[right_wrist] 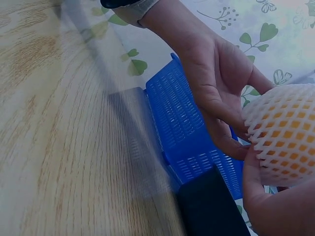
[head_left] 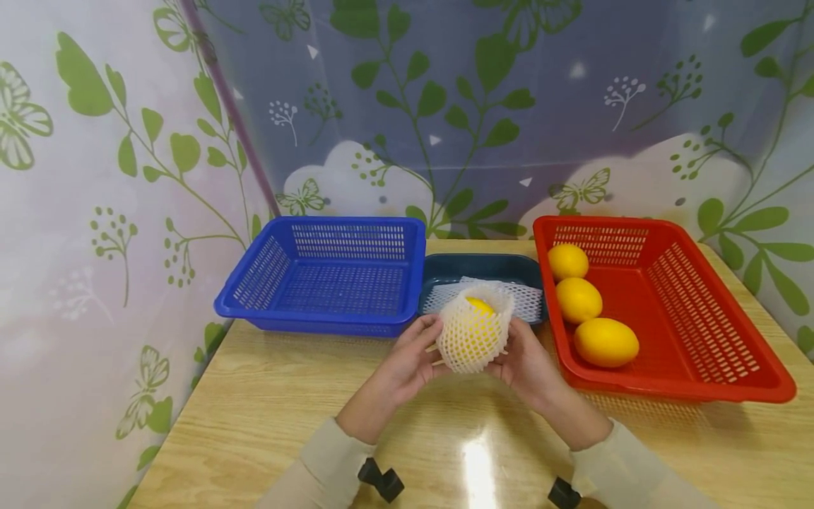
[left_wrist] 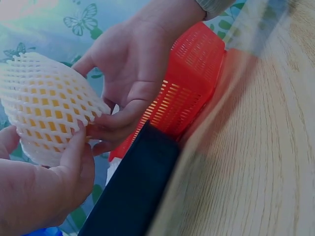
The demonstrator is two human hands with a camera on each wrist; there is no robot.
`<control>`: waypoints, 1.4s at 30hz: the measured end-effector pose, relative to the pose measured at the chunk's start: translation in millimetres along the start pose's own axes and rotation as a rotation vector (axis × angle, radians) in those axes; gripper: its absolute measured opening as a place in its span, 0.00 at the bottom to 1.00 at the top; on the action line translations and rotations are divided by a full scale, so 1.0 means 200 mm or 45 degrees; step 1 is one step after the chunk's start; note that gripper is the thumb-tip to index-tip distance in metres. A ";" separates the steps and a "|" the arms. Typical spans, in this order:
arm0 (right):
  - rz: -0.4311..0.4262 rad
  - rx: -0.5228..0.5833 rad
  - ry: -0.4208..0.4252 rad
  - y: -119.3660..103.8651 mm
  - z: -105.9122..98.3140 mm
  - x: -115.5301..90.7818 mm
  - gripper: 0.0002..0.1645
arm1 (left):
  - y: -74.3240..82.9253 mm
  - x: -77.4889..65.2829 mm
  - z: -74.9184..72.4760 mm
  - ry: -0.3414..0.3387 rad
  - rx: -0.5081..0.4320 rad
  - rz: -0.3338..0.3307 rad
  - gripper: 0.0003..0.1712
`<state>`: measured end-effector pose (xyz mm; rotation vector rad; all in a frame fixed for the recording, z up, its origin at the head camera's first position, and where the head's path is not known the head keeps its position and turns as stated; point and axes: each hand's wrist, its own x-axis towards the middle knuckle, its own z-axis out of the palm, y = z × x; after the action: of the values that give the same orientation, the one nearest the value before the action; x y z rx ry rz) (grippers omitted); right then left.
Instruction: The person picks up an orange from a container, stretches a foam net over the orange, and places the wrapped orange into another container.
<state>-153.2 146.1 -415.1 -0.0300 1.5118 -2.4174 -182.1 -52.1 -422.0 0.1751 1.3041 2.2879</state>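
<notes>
Both hands hold a yellow oval fruit (head_left: 481, 306) inside a white foam net sleeve (head_left: 454, 332), above the table in front of the dark green tray. My left hand (head_left: 410, 360) grips its left side and my right hand (head_left: 524, 364) its right side. The sleeve's open end faces up and away, with bare yellow skin showing in it. In the left wrist view, fingertips of both hands meet at the lower end of the netted fruit (left_wrist: 51, 110). The right wrist view shows the thumb and fingers of the left hand (right_wrist: 216, 83) at the sleeve's edge.
A red basket (head_left: 693, 332) at the right holds three yellow fruits (head_left: 606, 343) along its left side. At the left stands a blue basket (head_left: 324, 322). Between them, the dark green tray (head_left: 483, 263) holds flat white foam nets (head_left: 524, 300). Patterned cloth hangs behind the wooden table (head_left: 280, 410).
</notes>
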 end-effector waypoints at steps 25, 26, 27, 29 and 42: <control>-0.052 0.128 -0.067 0.02 -0.01 -0.01 0.23 | -0.01 0.01 -0.01 0.007 0.197 0.022 0.22; -0.049 0.137 -0.057 0.03 -0.01 -0.01 0.23 | -0.01 0.01 -0.01 0.007 0.229 0.058 0.25; -0.045 0.144 -0.044 0.03 -0.01 -0.01 0.22 | -0.01 0.00 0.00 0.008 0.268 0.101 0.27; -0.028 0.165 -0.009 0.03 -0.01 -0.01 0.22 | 0.00 0.00 0.00 0.012 0.328 0.188 0.30; 0.023 0.197 0.020 0.05 -0.01 -0.01 0.20 | 0.01 -0.01 0.03 -0.014 0.376 0.294 0.26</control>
<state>-148.6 144.7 -423.5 0.0349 1.3210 -2.5182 -178.3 -48.4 -416.9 0.4601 1.6884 2.2606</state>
